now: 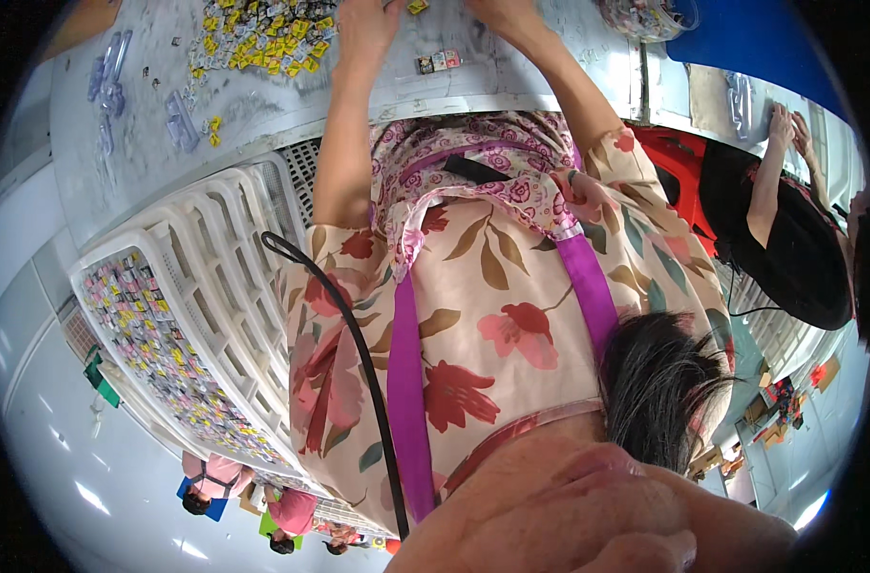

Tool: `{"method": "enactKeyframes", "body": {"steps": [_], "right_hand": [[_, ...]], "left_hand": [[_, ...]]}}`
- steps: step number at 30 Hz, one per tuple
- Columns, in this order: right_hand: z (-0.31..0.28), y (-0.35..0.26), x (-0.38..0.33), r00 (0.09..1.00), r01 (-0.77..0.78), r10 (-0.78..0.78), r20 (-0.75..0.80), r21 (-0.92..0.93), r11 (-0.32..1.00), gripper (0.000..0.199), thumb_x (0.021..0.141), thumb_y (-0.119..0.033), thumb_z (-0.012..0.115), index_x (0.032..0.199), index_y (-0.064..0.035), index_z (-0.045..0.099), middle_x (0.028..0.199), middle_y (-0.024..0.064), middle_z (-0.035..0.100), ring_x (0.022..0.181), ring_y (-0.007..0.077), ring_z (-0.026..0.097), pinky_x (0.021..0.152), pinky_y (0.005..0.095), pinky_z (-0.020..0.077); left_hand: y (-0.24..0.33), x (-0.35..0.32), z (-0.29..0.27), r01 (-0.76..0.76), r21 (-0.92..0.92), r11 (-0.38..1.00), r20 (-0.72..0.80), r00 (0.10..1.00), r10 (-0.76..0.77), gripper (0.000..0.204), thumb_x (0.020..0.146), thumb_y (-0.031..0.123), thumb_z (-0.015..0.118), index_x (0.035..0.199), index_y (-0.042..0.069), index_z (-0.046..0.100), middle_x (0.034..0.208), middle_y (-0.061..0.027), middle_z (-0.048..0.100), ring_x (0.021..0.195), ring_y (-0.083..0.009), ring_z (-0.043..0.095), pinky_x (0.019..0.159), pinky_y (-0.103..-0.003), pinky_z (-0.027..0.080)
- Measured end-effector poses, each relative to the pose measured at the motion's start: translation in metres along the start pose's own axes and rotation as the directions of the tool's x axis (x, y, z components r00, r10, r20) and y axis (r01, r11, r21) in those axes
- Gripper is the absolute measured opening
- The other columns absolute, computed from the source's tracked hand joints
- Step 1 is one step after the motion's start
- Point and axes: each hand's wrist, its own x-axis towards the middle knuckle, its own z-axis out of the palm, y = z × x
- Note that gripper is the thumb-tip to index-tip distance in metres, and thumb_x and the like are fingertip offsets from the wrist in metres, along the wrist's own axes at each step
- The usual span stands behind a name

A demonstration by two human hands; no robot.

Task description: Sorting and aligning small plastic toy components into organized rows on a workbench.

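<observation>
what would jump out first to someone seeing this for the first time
The floral garment with a purple strap fills the middle. Above it, the left hand and right hand reach onto a grey table beside a heap of small yellow pieces. At left, a white crate holds more.

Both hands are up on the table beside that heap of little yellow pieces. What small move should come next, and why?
Probably the left hand should slide sideways to the heap of small yellow and grey pieces and take one. The heap lies right beside it, and only a short row of pieces sits between it and the right hand. The fingertips are cut off, so any grip is unclear.
</observation>
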Motion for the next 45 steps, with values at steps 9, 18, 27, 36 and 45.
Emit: {"method": "enactKeyframes", "body": {"steps": [9, 18, 27, 36, 45], "right_hand": [[0.003, -0.008, -0.012, 0.993, 0.106, -0.107, -0.044, -0.019, 0.994, 0.018, 0.090, -0.018, 0.065, 0.105, -0.0085, 0.068, 0.100, 0.0162, 0.065, 0.096, 0.0398, 0.065, 0.078, 0.0487, 0.0519], [-0.005, 0.015, 0.002, 0.999, -0.029, 0.030, 0.022, -0.051, 0.998, 0.021, 0.089, -0.015, 0.063, 0.107, -0.0051, 0.063, 0.100, 0.0182, 0.063, 0.095, 0.0399, 0.063, 0.081, 0.0487, 0.0513], [-0.008, -0.014, -0.039, 0.999, -0.017, 0.021, 0.040, -0.100, 0.995, 0.020, 0.091, -0.018, 0.063, 0.104, -0.0044, 0.067, 0.096, 0.0177, 0.064, 0.094, 0.0414, 0.064, 0.080, 0.0503, 0.0512], [-0.019, -0.017, -0.046, 0.969, -0.208, 0.195, 0.153, 0.071, 0.976, 0.025, 0.093, -0.021, 0.065, 0.114, -0.0081, 0.068, 0.108, 0.0189, 0.065, 0.095, 0.0405, 0.066, 0.081, 0.0475, 0.0534], [0.008, -0.005, -0.034, 0.987, -0.023, 0.004, 0.162, 0.111, 0.994, 0.025, 0.091, -0.019, 0.065, 0.111, -0.0041, 0.069, 0.108, 0.0166, 0.065, 0.102, 0.0382, 0.063, 0.086, 0.0477, 0.0519]], "left_hand": [[0.007, 0.030, 0.027, 0.137, -0.235, 0.962, 0.157, 0.982, -0.102, 0.027, 0.092, 0.007, 0.062, 0.117, 0.002, 0.073, 0.108, -0.0202, 0.072, 0.097, -0.0354, 0.070, 0.086, -0.044, 0.056], [0.003, 0.011, 0.033, 0.005, -0.013, 1.000, 0.075, 0.997, -0.004, 0.022, 0.091, 0.009, 0.067, 0.111, 0.002, 0.075, 0.106, -0.0188, 0.073, 0.096, -0.0352, 0.070, 0.086, -0.046, 0.055], [0.002, -0.011, 0.021, 0.124, -0.141, 0.982, 0.101, 0.989, -0.110, 0.023, 0.092, 0.012, 0.070, 0.111, 0.000, 0.074, 0.099, -0.0203, 0.075, 0.092, -0.0359, 0.072, 0.081, -0.046, 0.058], [0.014, -0.018, 0.015, 0.075, -0.161, 0.984, 0.162, 0.986, -0.049, 0.027, 0.091, 0.012, 0.070, 0.114, -0.001, 0.071, 0.103, -0.0238, 0.073, 0.094, -0.0392, 0.072, 0.081, -0.046, 0.058], [0.016, -0.017, 0.006, 0.070, -0.133, 0.989, 0.206, 0.978, -0.042, 0.023, 0.089, 0.009, 0.069, 0.108, -0.003, 0.072, 0.105, -0.0246, 0.069, 0.095, -0.0414, 0.070, 0.085, -0.049, 0.056]]}}
